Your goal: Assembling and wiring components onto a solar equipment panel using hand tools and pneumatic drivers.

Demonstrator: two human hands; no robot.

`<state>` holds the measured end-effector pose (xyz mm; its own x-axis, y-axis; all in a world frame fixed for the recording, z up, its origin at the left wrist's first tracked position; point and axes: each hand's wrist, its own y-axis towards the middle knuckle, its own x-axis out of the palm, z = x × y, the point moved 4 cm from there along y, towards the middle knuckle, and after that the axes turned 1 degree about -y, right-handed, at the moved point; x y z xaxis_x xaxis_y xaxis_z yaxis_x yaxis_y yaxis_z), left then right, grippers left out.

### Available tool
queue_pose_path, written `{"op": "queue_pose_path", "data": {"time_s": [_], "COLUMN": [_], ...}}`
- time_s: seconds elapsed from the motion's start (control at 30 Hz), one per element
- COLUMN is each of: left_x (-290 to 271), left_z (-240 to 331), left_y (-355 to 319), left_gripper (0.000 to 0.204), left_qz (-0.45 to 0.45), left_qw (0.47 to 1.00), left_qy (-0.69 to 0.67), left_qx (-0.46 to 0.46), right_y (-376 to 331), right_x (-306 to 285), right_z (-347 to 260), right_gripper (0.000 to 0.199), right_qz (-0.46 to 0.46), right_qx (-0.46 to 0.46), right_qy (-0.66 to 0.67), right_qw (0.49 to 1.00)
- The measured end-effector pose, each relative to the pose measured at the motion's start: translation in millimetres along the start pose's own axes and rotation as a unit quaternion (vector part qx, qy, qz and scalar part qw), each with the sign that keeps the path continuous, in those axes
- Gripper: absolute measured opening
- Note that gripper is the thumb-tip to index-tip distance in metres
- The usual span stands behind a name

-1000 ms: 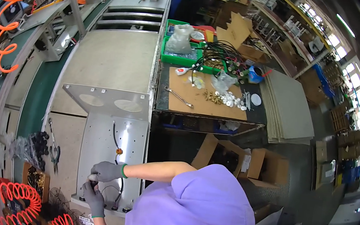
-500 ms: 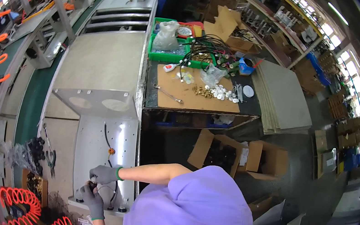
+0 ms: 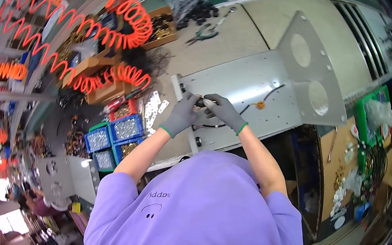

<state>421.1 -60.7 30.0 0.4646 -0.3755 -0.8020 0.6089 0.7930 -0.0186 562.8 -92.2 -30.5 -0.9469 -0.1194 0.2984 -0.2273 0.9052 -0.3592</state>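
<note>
Both my hands wear grey gloves with green cuffs and meet over the near left end of a grey sheet-metal housing (image 3: 242, 79). My left hand (image 3: 182, 114) pinches a small black part (image 3: 200, 102), whose exact kind is partly hidden by the fingers. From the other side, my right hand (image 3: 225, 112) closes on the same part. Below the hands, a round black fitting (image 3: 198, 142) sits on the housing's end flange. A black cable (image 3: 244, 111) with an orange-brown wound ring (image 3: 260, 105) lies inside the housing, running toward my right hand.
Pliers (image 3: 202, 36) and a wrench lie on the bench beyond the housing. Coiled orange air hoses (image 3: 134, 26) hang at the left. Blue bins (image 3: 126, 128) of small hardware stand left of my forearm. A perforated upright plate (image 3: 309, 63) rises from the housing's right end.
The view has swung round to the left, bringing the hoses and blue bins nearer the middle. My hands remain together on the black part at the housing's end.
</note>
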Motion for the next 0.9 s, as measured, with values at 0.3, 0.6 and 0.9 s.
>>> {"op": "queue_pose_path", "data": {"time_s": [0.3, 0.6, 0.9], "left_x": [-10.1, -25.5, 3.6], "left_z": [-52.5, -133.2, -164.2], "left_y": [-28.6, -56.3, -42.3], "left_gripper": [0.039, 0.032, 0.024], "left_qz": [0.033, 0.122, -0.014], "left_qw": [0.995, 0.972, 0.865], "left_qy": [0.018, -0.053, -0.364], "left_qx": [-0.095, -0.195, -0.345], "right_y": [37.3, 63.2, 76.2], "right_x": [25.6, 12.8, 12.1], "right_z": [5.8, 22.8, 34.5], "right_gripper": [0.028, 0.029, 0.029], "right_qz": [-0.04, -0.019, -0.01], "right_qx": [-0.015, -0.02, 0.014], "right_qy": [-0.036, -0.047, -0.033], "right_qw": [0.998, 0.999, 0.999]}}
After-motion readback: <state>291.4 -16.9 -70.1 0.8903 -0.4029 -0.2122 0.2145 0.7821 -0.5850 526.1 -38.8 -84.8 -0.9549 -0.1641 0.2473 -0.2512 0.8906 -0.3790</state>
